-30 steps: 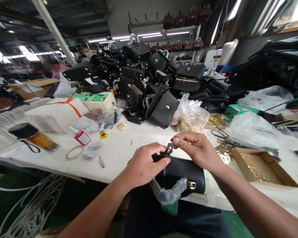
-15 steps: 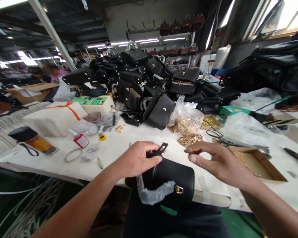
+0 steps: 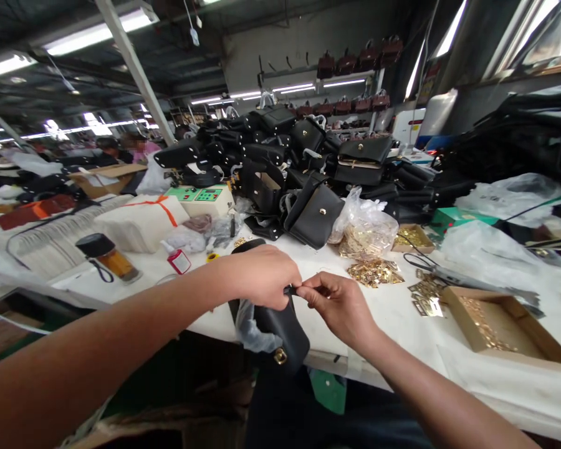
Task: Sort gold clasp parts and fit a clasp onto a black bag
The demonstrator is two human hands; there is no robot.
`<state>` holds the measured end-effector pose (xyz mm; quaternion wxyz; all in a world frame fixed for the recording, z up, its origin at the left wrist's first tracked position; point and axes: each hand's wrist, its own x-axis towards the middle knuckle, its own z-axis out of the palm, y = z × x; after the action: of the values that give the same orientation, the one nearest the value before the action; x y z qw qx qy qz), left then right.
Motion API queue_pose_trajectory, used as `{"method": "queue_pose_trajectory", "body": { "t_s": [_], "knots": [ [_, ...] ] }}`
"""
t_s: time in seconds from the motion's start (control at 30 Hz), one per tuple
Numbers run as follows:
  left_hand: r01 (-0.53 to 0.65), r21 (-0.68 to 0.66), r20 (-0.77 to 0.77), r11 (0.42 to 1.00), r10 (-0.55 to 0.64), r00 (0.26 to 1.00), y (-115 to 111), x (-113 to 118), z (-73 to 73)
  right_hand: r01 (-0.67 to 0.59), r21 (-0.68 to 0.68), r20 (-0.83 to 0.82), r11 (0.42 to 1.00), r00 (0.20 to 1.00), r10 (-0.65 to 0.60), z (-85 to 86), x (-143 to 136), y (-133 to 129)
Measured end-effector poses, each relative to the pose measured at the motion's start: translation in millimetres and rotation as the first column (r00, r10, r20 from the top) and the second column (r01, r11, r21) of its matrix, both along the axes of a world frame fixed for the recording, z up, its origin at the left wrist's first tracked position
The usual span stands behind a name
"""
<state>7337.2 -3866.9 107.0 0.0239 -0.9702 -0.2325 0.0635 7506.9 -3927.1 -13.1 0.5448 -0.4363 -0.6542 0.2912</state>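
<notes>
My left hand (image 3: 262, 275) grips the top of a small black handbag (image 3: 280, 330) that hangs at the white table's near edge, its gold clasp (image 3: 280, 356) facing down. My right hand (image 3: 339, 305) pinches a small black strap tab (image 3: 288, 290) on the bag, right against my left fingers. Clear plastic wrap (image 3: 252, 329) hangs off the bag's left side. Whatever lies between the fingertips is mostly hidden.
A big heap of black handbags (image 3: 290, 162) fills the table's back. Gold hardware lies loose (image 3: 374, 272), in a plastic bag (image 3: 364, 231) and in a cardboard box (image 3: 495, 321). Scissors (image 3: 430, 265), a green control box (image 3: 201, 198), a jar (image 3: 105, 255) and a person at far left.
The bag has turned from lying flat to hanging with the clasp down. My right hand, spread apart half a second ago, has come back and pinches the tab. The view shifted left.
</notes>
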Motion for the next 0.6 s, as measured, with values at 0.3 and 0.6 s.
{"method": "queue_pose_trajectory", "body": {
  "t_s": [0.3,0.6],
  "knots": [
    [0.383,0.194,0.006,0.903,-0.391,0.92,31,62,-91.1,0.04,-0.482,-0.415,0.875,0.869,-0.268,-107.0,0,5],
    [-0.026,-0.879,0.355,0.476,0.69,0.631,-51,3,-225.0,0.009,-0.613,-0.366,0.79,0.883,-0.294,-127.5,15,2]
  ]
}}
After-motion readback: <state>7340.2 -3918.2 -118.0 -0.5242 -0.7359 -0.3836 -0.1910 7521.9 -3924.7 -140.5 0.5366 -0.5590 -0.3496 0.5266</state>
